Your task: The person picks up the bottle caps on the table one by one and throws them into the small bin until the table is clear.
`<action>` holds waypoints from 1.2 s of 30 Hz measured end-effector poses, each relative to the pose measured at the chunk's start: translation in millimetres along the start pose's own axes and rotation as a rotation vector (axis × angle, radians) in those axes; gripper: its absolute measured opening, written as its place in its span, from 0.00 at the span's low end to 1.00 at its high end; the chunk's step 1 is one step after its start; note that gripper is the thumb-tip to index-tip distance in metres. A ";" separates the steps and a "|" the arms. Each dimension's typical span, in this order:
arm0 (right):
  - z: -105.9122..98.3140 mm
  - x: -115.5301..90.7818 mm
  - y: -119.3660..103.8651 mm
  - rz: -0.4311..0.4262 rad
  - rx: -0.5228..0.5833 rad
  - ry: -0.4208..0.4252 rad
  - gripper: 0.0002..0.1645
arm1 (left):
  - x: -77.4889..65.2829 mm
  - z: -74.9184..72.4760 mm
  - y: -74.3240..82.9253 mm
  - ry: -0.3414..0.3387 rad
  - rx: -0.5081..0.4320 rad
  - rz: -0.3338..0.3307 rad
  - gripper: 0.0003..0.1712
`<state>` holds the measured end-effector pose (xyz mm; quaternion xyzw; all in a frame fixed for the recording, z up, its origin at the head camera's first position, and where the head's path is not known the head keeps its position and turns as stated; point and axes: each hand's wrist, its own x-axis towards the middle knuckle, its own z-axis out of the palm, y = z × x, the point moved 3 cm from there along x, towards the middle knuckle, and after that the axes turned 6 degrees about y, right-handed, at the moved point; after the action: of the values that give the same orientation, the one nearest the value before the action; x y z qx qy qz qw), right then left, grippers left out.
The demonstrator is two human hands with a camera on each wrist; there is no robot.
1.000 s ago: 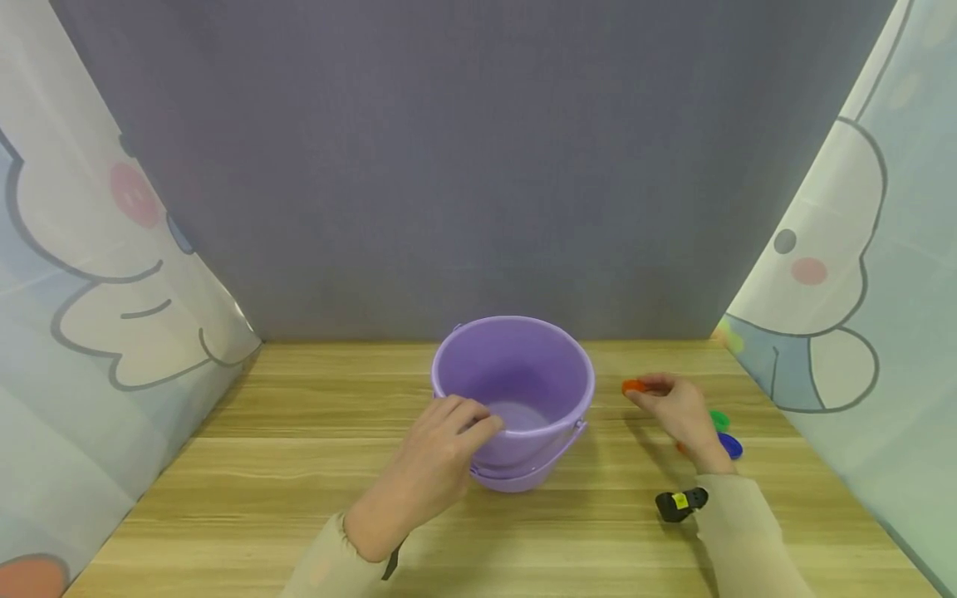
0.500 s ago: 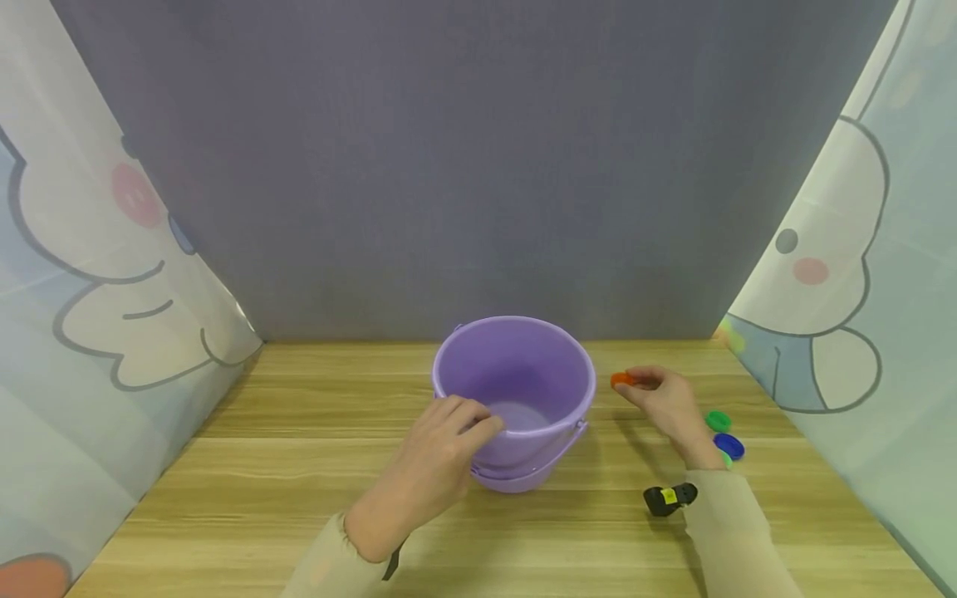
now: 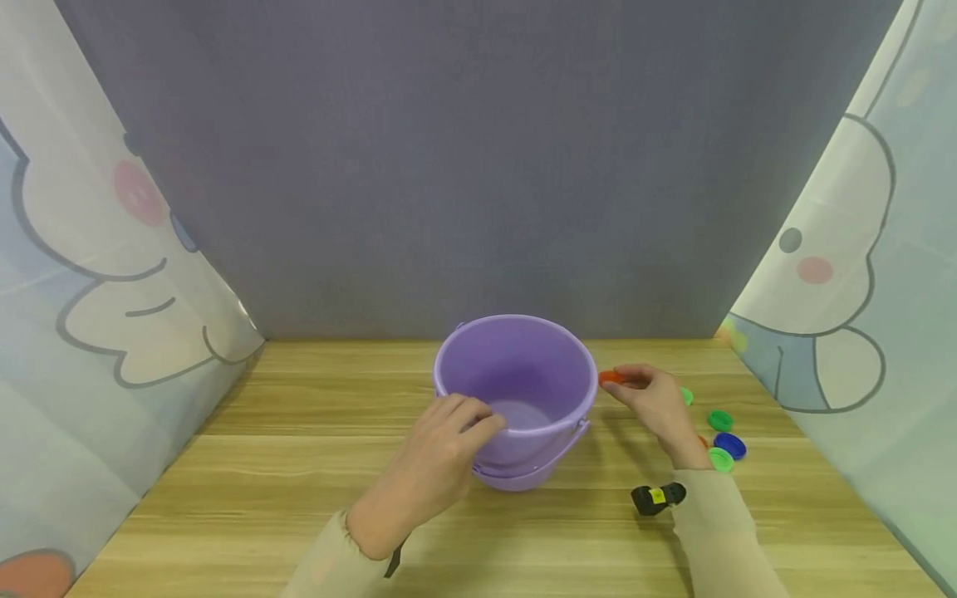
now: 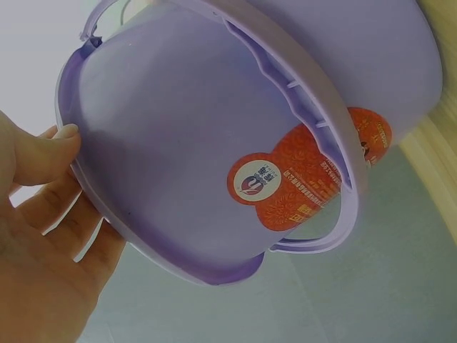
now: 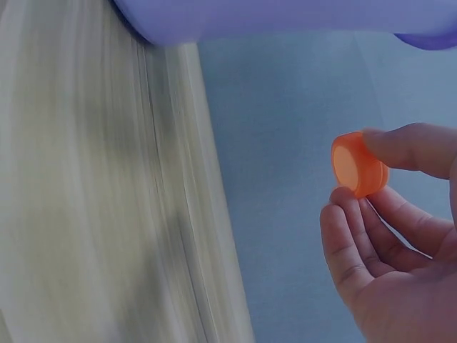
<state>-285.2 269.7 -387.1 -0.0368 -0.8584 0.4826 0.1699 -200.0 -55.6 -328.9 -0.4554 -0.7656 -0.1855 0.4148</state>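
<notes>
A purple bucket (image 3: pixel 516 370) stands upright on the table, its carrying handle hanging down the near side. My left hand (image 3: pixel 429 457) grips the near rim, and the left wrist view shows the thumb (image 4: pixel 53 153) and fingers on either side of it. A red sticker (image 4: pixel 285 179) marks the bucket's outer wall. Just right of the rim, my right hand (image 3: pixel 658 407) pinches a small round orange bottle cap (image 5: pixel 357 164) between thumb and fingertips. From the head view I cannot tell whether the cap (image 3: pixel 610 378) touches the bucket. The bucket's visible floor holds nothing.
To the right, around the right wrist, lie a blue cap (image 3: pixel 729 446), a dark green cap (image 3: pixel 720 420) and light green caps (image 3: pixel 721 460). A bit of orange (image 3: pixel 703 441) shows beside the wrist. A grey wall stands behind the wooden table (image 3: pixel 314 465).
My right hand has moved left with the orange cap, up close to the bucket's right rim, uncovering more loose caps. The left hand keeps its grip on the rim.
</notes>
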 end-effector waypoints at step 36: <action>-16.7 -14.3 -56.3 -0.124 0.032 0.155 0.29 | -0.1 0.8 -1.7 -0.013 0.001 -0.002 0.31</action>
<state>-260.6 250.1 -335.5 -0.0179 -0.8355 0.4806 0.2660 -201.8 -56.0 -329.2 -0.4554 -0.7690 -0.1826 0.4098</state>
